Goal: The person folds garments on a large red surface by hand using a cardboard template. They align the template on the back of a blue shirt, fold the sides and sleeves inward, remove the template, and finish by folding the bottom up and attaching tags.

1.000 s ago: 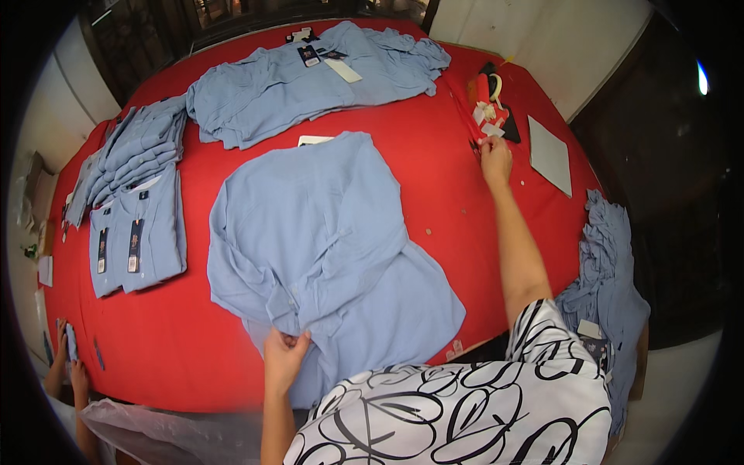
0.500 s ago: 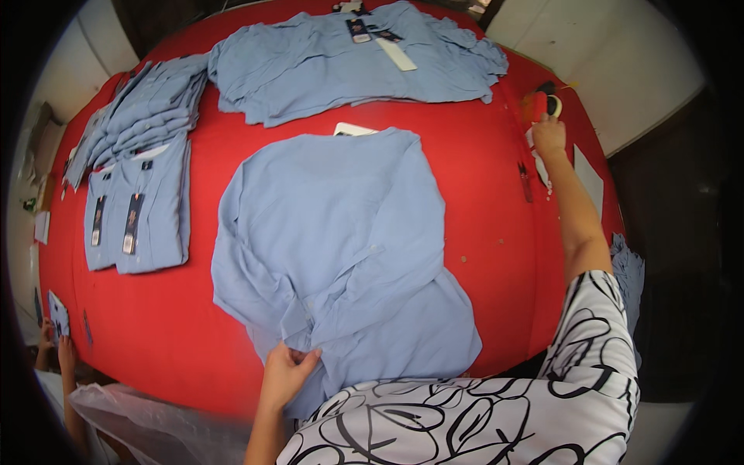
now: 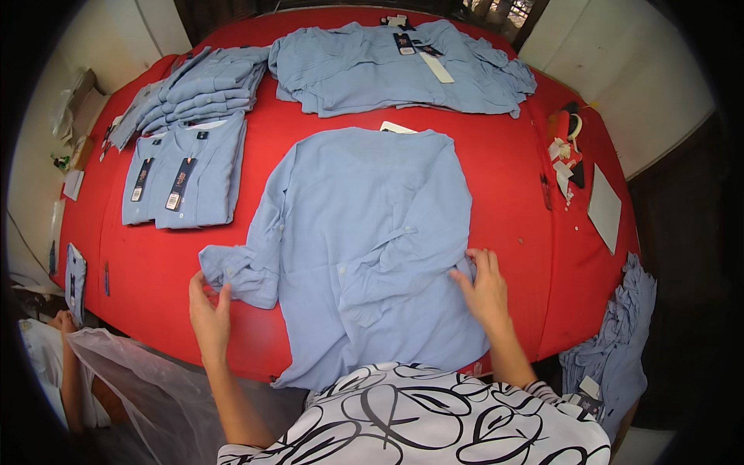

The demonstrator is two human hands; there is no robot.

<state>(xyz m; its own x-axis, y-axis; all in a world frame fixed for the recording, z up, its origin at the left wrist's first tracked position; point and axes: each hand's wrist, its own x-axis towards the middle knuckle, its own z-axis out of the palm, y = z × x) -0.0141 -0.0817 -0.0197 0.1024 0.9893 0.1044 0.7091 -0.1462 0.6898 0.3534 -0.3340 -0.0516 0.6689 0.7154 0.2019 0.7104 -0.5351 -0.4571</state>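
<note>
A light blue shirt [image 3: 364,201] lies spread on the red table, its collar end away from me. At its left, my left hand [image 3: 209,318] has thumb and fingers on the rolled cuff [image 3: 232,271] of a sleeve that sticks out sideways. Beside the shirt's right edge, my right hand [image 3: 487,294] rests with thumb and fingers apart, the thumb touching the cloth. The other sleeve [image 3: 387,267] lies bent across the shirt's body. A white card edge [image 3: 397,127] shows at the collar.
Folded tagged shirts [image 3: 186,174] and a stack [image 3: 209,85] lie left; unfolded shirts [image 3: 403,74] lie at the back. A tape roll [image 3: 574,126], scraps and a white sheet [image 3: 604,208] are right. More blue garments [image 3: 616,349] hang off the right edge. Another person's hand [image 3: 62,321] is left.
My right hand has come back from the tape roll to the shirt's right edge. My left hand has moved left, and the left sleeve now points outward instead of lying across the shirt.
</note>
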